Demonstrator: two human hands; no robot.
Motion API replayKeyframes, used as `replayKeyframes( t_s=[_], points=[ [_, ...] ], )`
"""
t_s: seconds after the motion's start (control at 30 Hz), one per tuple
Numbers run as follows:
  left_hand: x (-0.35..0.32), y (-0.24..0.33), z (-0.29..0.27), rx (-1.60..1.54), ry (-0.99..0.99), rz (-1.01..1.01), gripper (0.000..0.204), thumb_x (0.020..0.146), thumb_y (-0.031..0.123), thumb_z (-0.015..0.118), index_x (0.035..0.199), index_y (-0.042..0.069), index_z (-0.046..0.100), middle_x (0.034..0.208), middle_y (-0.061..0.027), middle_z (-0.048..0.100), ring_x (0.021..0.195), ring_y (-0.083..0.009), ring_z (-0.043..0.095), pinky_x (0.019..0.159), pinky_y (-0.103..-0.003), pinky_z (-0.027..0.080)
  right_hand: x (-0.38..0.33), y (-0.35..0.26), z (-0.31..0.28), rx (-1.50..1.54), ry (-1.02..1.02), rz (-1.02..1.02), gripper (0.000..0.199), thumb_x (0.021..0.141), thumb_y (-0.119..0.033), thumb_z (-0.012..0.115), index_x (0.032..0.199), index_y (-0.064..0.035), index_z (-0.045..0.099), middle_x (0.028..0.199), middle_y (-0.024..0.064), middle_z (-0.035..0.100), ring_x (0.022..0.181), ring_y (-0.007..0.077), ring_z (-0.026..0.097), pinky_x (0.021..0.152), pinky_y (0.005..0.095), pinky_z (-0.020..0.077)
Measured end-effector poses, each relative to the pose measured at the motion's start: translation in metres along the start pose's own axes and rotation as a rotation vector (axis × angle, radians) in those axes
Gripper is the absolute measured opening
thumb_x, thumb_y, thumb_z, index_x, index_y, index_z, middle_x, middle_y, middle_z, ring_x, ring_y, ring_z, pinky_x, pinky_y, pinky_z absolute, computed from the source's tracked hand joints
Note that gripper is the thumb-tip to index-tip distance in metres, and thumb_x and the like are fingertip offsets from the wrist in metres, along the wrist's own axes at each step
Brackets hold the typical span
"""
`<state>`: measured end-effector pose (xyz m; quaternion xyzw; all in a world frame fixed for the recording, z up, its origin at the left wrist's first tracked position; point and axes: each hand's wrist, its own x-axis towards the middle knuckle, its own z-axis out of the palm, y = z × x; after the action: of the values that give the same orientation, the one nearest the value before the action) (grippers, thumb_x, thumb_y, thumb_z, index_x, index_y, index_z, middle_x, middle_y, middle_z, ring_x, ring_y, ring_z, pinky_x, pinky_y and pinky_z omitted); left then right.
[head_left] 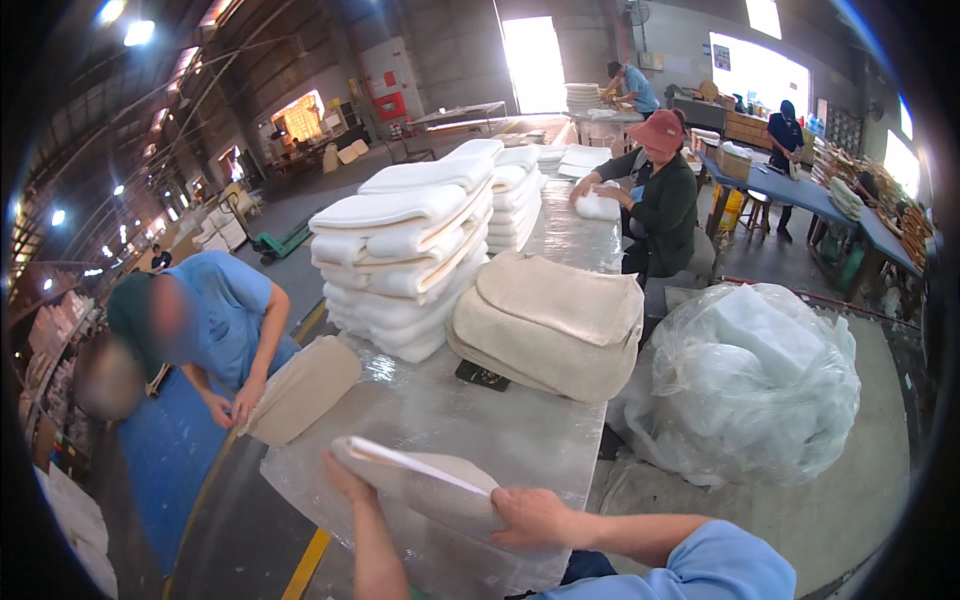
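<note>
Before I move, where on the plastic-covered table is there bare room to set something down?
On the tabletop, between the held beige piece and the beige pile; a smaller strip lies beyond that pile, between the white stacks and the red-capped person. Crowded: mid-table, where white stacks and beige pile stand close together.

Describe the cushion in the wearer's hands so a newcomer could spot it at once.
Find the plastic-covered table running up the middle of the picture. At its near end, the wearer's left hand and right hand hold opposite ends of a beige cushion. A white strip shows along its long edge, unlike the beige covers piled behind.
</note>
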<state>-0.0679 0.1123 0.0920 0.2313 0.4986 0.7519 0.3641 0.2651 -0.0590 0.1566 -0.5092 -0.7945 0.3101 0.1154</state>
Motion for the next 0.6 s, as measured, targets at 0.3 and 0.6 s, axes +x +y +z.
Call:
replayKeyframes(
  t_s=[0.3, 0.6],
  points=[
    [-0.037, -0.102, 0.094, -0.114, -0.563, -0.613, 0.055, 0.103, 0.066, 0.056, 0.125, 0.018, 0.07, 0.115, -0.0066, 0.071, 0.106, -0.0262, 0.068, 0.097, -0.043, 0.056, -0.001, 0.004, 0.063, 0.282, -0.19, 0.043, 0.063, 0.097, -0.06, 0.07, 0.116, -0.0011, 0.061, 0.103, 0.0217, 0.073, 0.098, 0.043, 0.072, 0.087, 0.0498, 0.0581],
    [-0.131, -0.12, 0.026, -0.252, -0.686, -0.863, 0.06, 0.108, 0.063, 0.048, 0.14, 0.014, 0.063, 0.128, -0.0084, 0.069, 0.115, -0.0251, 0.068, 0.1, -0.041, 0.057, 0.114, 0.166, 0.086, 0.917, 0.581, 0.346, 0.044, 0.11, -0.032, 0.063, 0.144, -0.0038, 0.06, 0.124, 0.0117, 0.07, 0.111, 0.019, 0.067, 0.095, 0.0335, 0.055]
  ],
)
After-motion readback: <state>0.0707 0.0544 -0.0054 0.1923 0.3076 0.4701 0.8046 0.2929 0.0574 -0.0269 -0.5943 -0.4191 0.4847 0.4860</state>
